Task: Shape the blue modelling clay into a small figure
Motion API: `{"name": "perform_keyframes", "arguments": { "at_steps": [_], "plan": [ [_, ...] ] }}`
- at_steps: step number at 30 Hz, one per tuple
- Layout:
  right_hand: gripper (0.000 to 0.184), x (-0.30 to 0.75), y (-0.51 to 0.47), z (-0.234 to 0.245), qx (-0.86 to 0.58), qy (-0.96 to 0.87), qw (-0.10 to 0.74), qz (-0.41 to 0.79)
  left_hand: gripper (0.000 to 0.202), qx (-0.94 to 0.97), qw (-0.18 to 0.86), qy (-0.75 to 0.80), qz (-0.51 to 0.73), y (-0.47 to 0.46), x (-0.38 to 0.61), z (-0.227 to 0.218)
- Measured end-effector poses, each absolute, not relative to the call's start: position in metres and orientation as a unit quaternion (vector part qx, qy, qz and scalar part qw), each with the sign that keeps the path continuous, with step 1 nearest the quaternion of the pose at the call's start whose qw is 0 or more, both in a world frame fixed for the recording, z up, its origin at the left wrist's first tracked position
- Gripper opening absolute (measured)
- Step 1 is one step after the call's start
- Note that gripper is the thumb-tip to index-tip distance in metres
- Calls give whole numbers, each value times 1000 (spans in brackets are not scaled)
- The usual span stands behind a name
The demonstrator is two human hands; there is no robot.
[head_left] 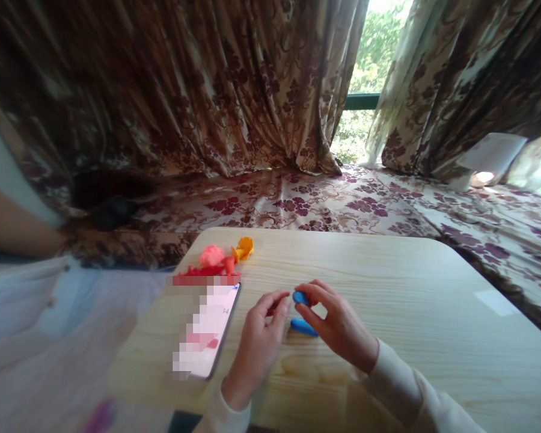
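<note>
My right hand point(340, 322) pinches a small blue lump, like modelling clay point(300, 297), between thumb and fingers just above the table. Close beside it on the left is my left hand point(260, 331), its thumb and index finger drawn together near the lump. Whether anything small sits between those left fingertips is hidden. On the tabletop below the hands lies a longer blue clay-like roll point(303, 327), its right end partly covered by my right hand.
The pale wooden table point(388, 276) carries a phone point(216, 325) with a partly blurred screen. Behind it lie a pink lump point(211, 256), red pieces point(202, 272) and an orange flower-like piece point(243, 249). A patterned cloth ledge point(293, 204) borders the far edge. Someone's arm point(18, 216) shows at left.
</note>
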State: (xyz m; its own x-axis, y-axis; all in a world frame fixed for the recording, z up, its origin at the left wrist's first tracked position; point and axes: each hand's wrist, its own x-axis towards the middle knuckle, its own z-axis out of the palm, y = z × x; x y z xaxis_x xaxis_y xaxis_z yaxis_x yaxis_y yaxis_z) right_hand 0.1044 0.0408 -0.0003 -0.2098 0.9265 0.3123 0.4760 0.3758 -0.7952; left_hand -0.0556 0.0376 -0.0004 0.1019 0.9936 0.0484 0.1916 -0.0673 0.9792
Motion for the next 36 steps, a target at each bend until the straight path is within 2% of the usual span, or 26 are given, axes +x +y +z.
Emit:
{"name": "perform_keyframes", "arguments": {
  "at_steps": [5,7,10,13,15,18,21,23,31,36],
  "plan": [
    [30,138,54,-11,-505,-494,438,557,24,636,330,544,437,14,-72,-15],
    [35,144,59,-16,-497,-457,439,593,23,655,298,546,430,6,-75,-25],
    [36,143,69,-23,-542,-534,401,510,23,690,242,542,414,0,-77,-40],
    [36,144,80,-32,-588,-665,353,296,24,717,194,534,403,-1,-79,-49],
    [37,151,83,-39,-566,-739,322,175,24,726,181,528,401,-2,-80,-52],
    [41,165,72,-49,-518,-817,240,85,25,727,183,526,401,-2,-81,-53],
    [44,171,50,-51,-495,-853,151,71,25,727,182,525,404,-2,-81,-53],
    [44,169,43,-49,-489,-860,125,82,25,730,178,522,403,-2,-81,-52],
    [42,180,71,-56,-584,-800,140,-2,24,729,186,530,392,-3,-82,-50],
    [46,186,33,-64,-527,-839,132,15,24,734,188,525,387,-1,-82,-50]
  ]
}}
